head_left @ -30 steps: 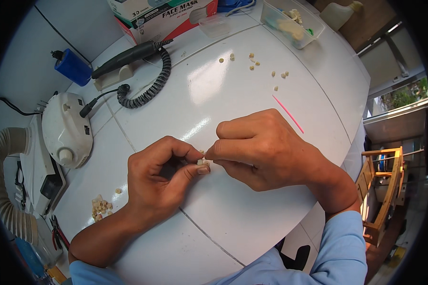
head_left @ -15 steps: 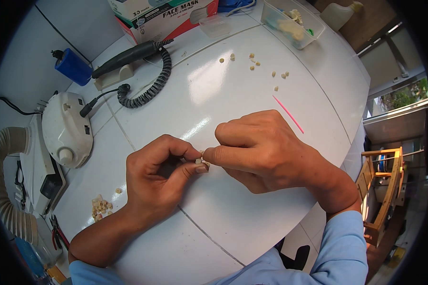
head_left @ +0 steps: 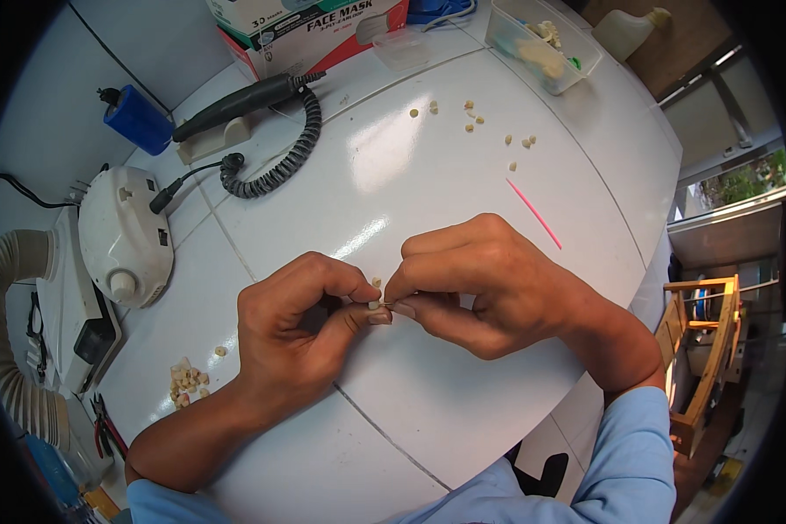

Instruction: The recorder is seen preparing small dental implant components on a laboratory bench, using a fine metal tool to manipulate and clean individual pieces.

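Near the middle of the white tabletop, my left hand [head_left: 293,319] pinches a small ivory tooth-shaped piece [head_left: 374,305] between thumb and index finger. My right hand [head_left: 498,284] meets it there, thumb and index finger closed at the piece's right side. A thin sliver shows between the fingertips, too small to name. Just beyond them, close to the left index fingertip, another ivory bit [head_left: 376,282] is partly visible. A pile of similar ivory pieces [head_left: 186,377] lies left of my left forearm, with a single one [head_left: 221,351] beside it.
Loose ivory pieces [head_left: 470,116] and a pink stick [head_left: 534,213] lie beyond my right hand. A black corded handpiece [head_left: 236,106], white control box [head_left: 122,240], ribbed hose [head_left: 9,327] and pliers [head_left: 106,428] line the left. A mask box [head_left: 314,35] and clear tub [head_left: 568,70] stand behind.
My right hand has turned, its thumb now showing below the index finger at the piece. The fingertips have drawn slightly apart, uncovering more of the ivory bits. My left hand keeps its pinch.
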Action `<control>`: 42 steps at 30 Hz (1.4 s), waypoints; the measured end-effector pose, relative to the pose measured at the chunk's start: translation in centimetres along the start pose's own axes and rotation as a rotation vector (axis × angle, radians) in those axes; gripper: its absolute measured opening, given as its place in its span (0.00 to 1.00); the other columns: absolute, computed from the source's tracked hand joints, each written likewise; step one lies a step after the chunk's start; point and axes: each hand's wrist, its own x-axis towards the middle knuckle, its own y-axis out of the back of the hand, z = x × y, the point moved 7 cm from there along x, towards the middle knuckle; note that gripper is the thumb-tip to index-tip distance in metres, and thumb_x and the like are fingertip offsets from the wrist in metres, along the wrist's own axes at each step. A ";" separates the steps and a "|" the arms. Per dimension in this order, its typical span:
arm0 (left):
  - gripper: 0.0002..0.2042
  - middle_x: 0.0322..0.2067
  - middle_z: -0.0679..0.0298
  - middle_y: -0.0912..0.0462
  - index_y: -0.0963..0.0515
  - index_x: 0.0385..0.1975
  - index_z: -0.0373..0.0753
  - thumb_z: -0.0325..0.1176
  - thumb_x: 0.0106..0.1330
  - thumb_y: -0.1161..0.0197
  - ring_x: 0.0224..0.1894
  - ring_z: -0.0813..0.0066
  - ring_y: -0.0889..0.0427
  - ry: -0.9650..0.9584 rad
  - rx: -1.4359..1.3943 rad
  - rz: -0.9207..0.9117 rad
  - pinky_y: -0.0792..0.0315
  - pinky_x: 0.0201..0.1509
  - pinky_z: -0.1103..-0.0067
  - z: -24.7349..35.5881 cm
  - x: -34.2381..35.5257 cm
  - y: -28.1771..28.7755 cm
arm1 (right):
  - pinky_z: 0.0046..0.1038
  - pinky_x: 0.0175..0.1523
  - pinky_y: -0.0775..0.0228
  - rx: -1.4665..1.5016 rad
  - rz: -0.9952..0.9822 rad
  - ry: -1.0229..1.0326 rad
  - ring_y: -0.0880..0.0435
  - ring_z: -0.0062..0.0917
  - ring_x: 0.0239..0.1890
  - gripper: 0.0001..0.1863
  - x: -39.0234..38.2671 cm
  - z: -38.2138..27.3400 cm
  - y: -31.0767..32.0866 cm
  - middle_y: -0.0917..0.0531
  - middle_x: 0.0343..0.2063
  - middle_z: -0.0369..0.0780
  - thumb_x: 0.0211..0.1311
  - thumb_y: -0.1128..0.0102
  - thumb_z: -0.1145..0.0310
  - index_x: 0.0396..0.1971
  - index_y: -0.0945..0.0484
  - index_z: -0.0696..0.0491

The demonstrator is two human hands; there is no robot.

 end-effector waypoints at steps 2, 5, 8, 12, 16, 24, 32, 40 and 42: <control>0.06 0.37 0.60 0.11 0.15 0.39 0.30 0.14 0.68 0.25 0.40 0.76 0.09 0.041 0.000 -0.011 0.15 0.43 0.81 -0.1 0.0 -0.1 | 0.32 0.25 0.33 -0.065 0.018 0.021 0.20 0.28 0.21 0.08 0.1 -0.1 0.1 0.20 0.24 0.38 0.59 0.30 0.83 0.37 0.12 0.57; 0.06 0.37 0.60 0.10 0.15 0.39 0.30 0.14 0.68 0.25 0.40 0.76 0.09 0.085 -0.071 0.007 0.14 0.44 0.80 -0.3 0.0 -0.2 | 0.33 0.25 0.33 -0.218 0.058 0.063 0.21 0.29 0.21 0.09 0.1 -0.8 0.3 0.22 0.24 0.37 0.57 0.29 0.83 0.36 0.12 0.56; 0.06 0.36 0.60 0.10 0.15 0.39 0.30 0.14 0.68 0.26 0.41 0.76 0.09 0.120 -0.105 0.018 0.14 0.45 0.80 -0.5 -0.1 -0.1 | 0.35 0.25 0.33 -0.367 0.097 0.106 0.21 0.31 0.22 0.07 0.1 -1.3 0.3 0.23 0.25 0.36 0.56 0.28 0.81 0.33 0.14 0.54; 0.06 0.36 0.60 0.10 0.15 0.40 0.30 0.14 0.68 0.25 0.42 0.77 0.09 0.113 -0.127 0.021 0.14 0.45 0.80 -0.4 -0.1 -0.1 | 0.36 0.25 0.32 -0.412 0.101 0.153 0.20 0.33 0.22 0.06 0.0 -1.6 0.0 0.23 0.26 0.35 0.57 0.29 0.78 0.30 0.17 0.52; 0.06 0.37 0.60 0.10 0.14 0.39 0.30 0.14 0.68 0.25 0.40 0.76 0.09 0.093 -0.069 0.009 0.15 0.45 0.80 -0.6 -0.1 -0.1 | 0.36 0.25 0.31 -0.270 0.026 0.077 0.20 0.32 0.22 0.05 -0.1 -1.3 0.2 0.22 0.26 0.36 0.57 0.29 0.78 0.31 0.16 0.52; 0.07 0.39 0.60 0.09 0.12 0.42 0.31 0.15 0.68 0.25 0.41 0.76 0.10 0.055 -0.078 0.041 0.15 0.48 0.79 -0.5 0.0 0.1 | 0.33 0.25 0.30 -0.022 0.118 -0.064 0.20 0.33 0.18 0.02 0.2 0.2 1.8 0.20 0.19 0.38 0.55 0.37 0.79 0.26 0.19 0.57; 0.08 0.40 0.59 0.08 0.13 0.45 0.30 0.17 0.70 0.25 0.43 0.77 0.09 0.084 -0.078 0.027 0.14 0.49 0.80 -0.6 -0.1 -0.2 | 0.27 0.25 0.27 -0.131 0.064 0.011 0.17 0.26 0.20 0.06 0.1 -0.1 1.1 0.17 0.23 0.38 0.51 0.38 0.84 0.29 0.17 0.59; 0.08 0.39 0.60 0.08 0.14 0.45 0.30 0.19 0.70 0.24 0.40 0.80 0.10 0.099 -0.063 0.029 0.16 0.46 0.82 -0.6 -0.1 -0.2 | 0.36 0.25 0.33 -0.166 0.108 0.053 0.19 0.34 0.20 0.06 0.0 0.0 1.0 0.19 0.22 0.37 0.57 0.30 0.79 0.32 0.17 0.55; 0.08 0.39 0.60 0.08 0.14 0.45 0.30 0.19 0.70 0.24 0.40 0.80 0.10 0.106 -0.060 0.035 0.16 0.46 0.82 -0.6 -0.1 -0.1 | 0.36 0.25 0.33 -0.171 0.106 0.052 0.19 0.35 0.20 0.06 0.0 0.0 1.0 0.19 0.22 0.37 0.57 0.29 0.79 0.32 0.17 0.54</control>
